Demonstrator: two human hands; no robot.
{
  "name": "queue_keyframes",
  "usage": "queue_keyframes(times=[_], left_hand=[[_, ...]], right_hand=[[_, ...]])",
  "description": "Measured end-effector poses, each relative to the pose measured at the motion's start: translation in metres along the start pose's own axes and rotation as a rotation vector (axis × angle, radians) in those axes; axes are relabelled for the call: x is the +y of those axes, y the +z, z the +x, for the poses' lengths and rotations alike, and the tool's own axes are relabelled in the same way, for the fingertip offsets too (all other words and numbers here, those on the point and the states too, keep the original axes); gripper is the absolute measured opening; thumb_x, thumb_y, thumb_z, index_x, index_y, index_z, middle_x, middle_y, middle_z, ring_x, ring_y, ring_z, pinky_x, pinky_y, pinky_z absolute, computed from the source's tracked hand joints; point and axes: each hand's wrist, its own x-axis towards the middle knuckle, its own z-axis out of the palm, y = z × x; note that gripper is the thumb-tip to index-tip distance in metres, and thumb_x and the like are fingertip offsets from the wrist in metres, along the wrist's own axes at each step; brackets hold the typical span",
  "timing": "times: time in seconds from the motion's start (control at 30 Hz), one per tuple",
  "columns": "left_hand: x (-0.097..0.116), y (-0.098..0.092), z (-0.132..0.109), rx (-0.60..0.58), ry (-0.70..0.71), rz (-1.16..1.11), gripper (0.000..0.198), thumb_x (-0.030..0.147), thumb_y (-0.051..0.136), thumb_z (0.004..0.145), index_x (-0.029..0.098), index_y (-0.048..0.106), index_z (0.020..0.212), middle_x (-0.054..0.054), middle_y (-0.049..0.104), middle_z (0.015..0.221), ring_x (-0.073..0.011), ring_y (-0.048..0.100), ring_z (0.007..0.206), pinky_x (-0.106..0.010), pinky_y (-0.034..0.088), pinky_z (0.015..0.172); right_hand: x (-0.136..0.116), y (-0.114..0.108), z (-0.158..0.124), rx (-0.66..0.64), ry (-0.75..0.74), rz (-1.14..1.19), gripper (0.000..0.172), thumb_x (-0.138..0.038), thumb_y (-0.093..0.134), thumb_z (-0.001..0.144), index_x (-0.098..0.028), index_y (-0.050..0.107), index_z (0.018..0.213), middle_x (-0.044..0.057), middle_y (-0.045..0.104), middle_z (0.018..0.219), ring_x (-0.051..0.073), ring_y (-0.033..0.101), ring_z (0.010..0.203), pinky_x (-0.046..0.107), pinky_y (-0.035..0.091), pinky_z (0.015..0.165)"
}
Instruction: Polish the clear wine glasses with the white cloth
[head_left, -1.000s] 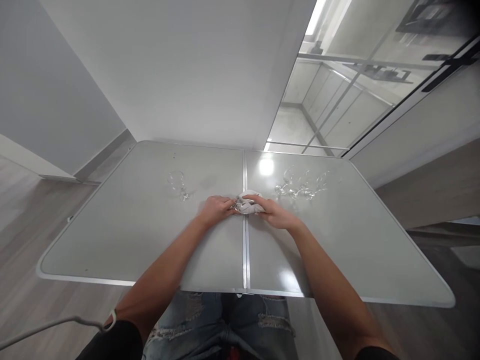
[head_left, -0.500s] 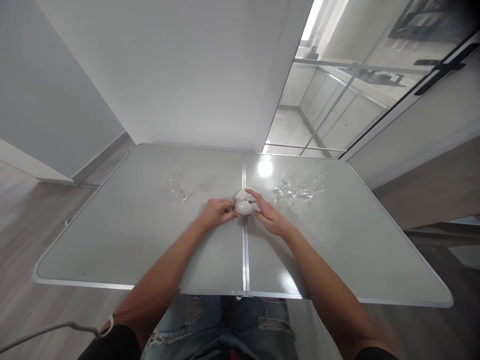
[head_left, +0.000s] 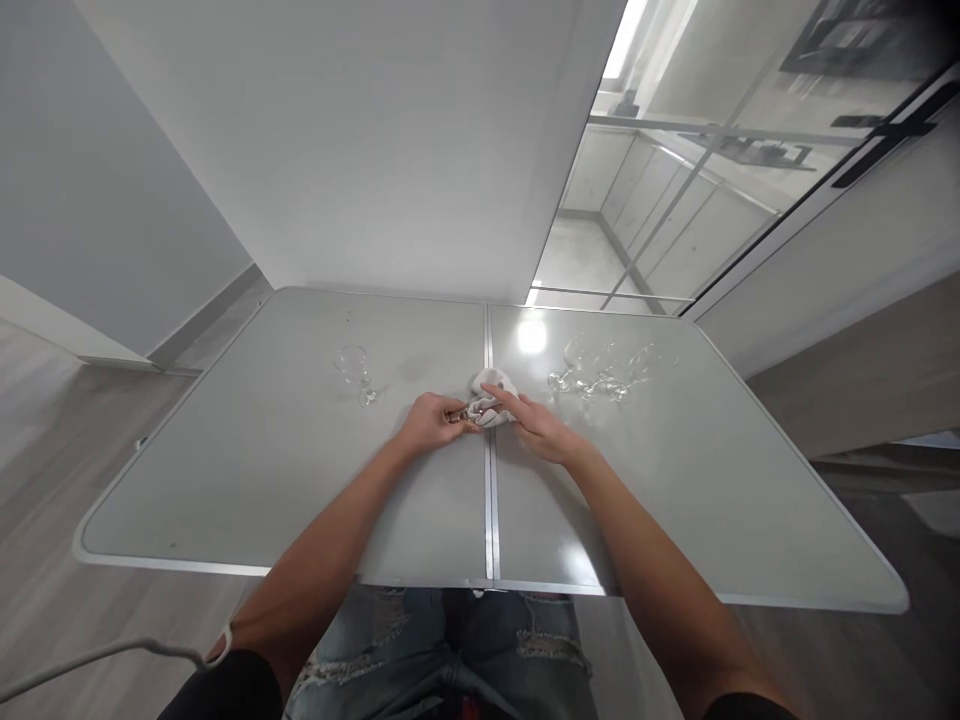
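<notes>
Over the table's centre seam, my left hand [head_left: 431, 423] is closed around the stem end of a wine glass [head_left: 457, 414], which lies on its side pointing right. A white cloth [head_left: 489, 382] covers the bowl of that glass, so most of the bowl is hidden. My right hand [head_left: 541, 428] grips the cloth from the right, its index finger stretched over the top and the thumb side hidden partly by the folds.
A clear wine glass [head_left: 365, 390] stands on the left half of the grey folding table [head_left: 225, 470]. On the right half, several more wine glasses [head_left: 587, 388] stand close together. A white wall [head_left: 375, 150] rises behind the table. A pale cable [head_left: 142, 645] hangs near my left elbow.
The white cloth has been wrapped further over the glass and its folds have shifted. My right fingers have moved slightly down and left across it. My left hand stays nearly in place.
</notes>
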Motion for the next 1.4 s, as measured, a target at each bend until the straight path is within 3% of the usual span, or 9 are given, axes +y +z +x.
queue_keyframes(times=[0.17,0.37,0.53,0.77,0.87,1.07,1.17,1.3,1.4], left_hand=[[-0.012,0.007,-0.002,0.077,0.161,0.249,0.035,0.052,0.072,0.081,0.019,0.068,0.071,0.002,0.058,0.057,-0.0099,0.048,0.054,-0.024,0.03,0.056],[-0.013,0.013,0.0,0.234,0.245,0.54,0.032,0.05,0.064,0.09,0.02,0.073,0.09,-0.005,0.069,0.066,-0.016,0.06,0.06,-0.027,0.033,0.058],[-0.007,0.015,0.0,0.215,0.179,0.509,0.033,0.05,0.063,0.09,0.019,0.073,0.089,-0.005,0.069,0.067,-0.0154,0.058,0.058,-0.027,0.031,0.057],[0.002,0.011,-0.001,0.042,0.103,0.043,0.042,0.052,0.074,0.08,0.016,0.062,0.06,0.004,0.048,0.054,-0.0088,0.04,0.053,-0.023,0.029,0.055],[0.003,0.008,0.002,0.08,-0.023,-0.195,0.051,0.052,0.075,0.077,0.015,0.051,0.052,0.005,0.035,0.053,-0.0078,0.031,0.053,-0.024,0.024,0.052],[0.003,0.009,0.006,0.238,-0.161,-0.399,0.055,0.051,0.078,0.073,0.015,0.043,0.05,0.002,0.042,0.058,-0.0086,0.036,0.057,-0.024,0.025,0.053],[0.005,0.01,0.005,0.244,-0.16,-0.407,0.052,0.048,0.081,0.07,0.014,0.048,0.05,0.001,0.046,0.06,-0.0085,0.036,0.058,-0.024,0.026,0.053],[0.003,0.012,0.005,0.231,-0.165,-0.411,0.041,0.05,0.082,0.069,0.013,0.065,0.062,0.003,0.038,0.055,-0.0078,0.031,0.055,-0.024,0.023,0.052],[0.002,0.014,0.004,0.075,-0.141,-0.49,0.042,0.052,0.082,0.069,0.012,0.067,0.064,0.003,0.038,0.055,-0.0078,0.032,0.054,-0.024,0.023,0.051]], right_hand=[[-0.008,0.0,0.002,0.173,0.221,0.532,0.065,-0.014,0.048,0.082,-0.03,0.051,0.144,0.001,0.069,0.118,0.023,0.062,0.106,0.04,0.049,0.096],[-0.004,0.0,0.007,0.388,0.434,1.203,0.067,-0.016,0.064,0.071,-0.02,0.055,0.137,0.007,0.071,0.105,0.022,0.065,0.092,0.034,0.053,0.08],[-0.009,0.009,0.008,0.48,0.368,1.009,0.072,-0.017,0.06,0.075,-0.025,0.045,0.145,0.002,0.067,0.095,0.02,0.062,0.085,0.033,0.049,0.077],[-0.002,-0.001,-0.003,0.174,0.01,0.128,0.057,-0.016,0.049,0.084,-0.028,0.052,0.14,0.004,0.067,0.105,0.025,0.058,0.096,0.048,0.042,0.1],[0.003,-0.004,-0.004,0.264,-0.079,0.01,0.047,-0.02,0.054,0.086,-0.029,0.058,0.132,0.004,0.07,0.103,0.027,0.062,0.099,0.055,0.031,0.112],[-0.003,0.02,0.011,0.924,0.168,0.509,0.032,-0.035,0.054,0.093,-0.03,0.054,0.124,0.004,0.068,0.119,0.025,0.058,0.12,0.042,0.047,0.1],[-0.002,0.031,0.021,0.86,0.3,0.81,0.026,-0.044,0.06,0.091,-0.026,0.061,0.11,0.003,0.069,0.107,0.023,0.062,0.11,0.037,0.051,0.091],[-0.004,0.036,0.026,0.683,0.223,1.066,0.021,-0.045,0.062,0.091,-0.026,0.063,0.099,0.002,0.067,0.101,0.021,0.062,0.101,0.035,0.052,0.087],[-0.01,0.032,0.025,0.663,0.175,1.118,0.017,-0.044,0.059,0.092,-0.027,0.06,0.092,0.0,0.065,0.096,0.019,0.062,0.096,0.033,0.052,0.084]])
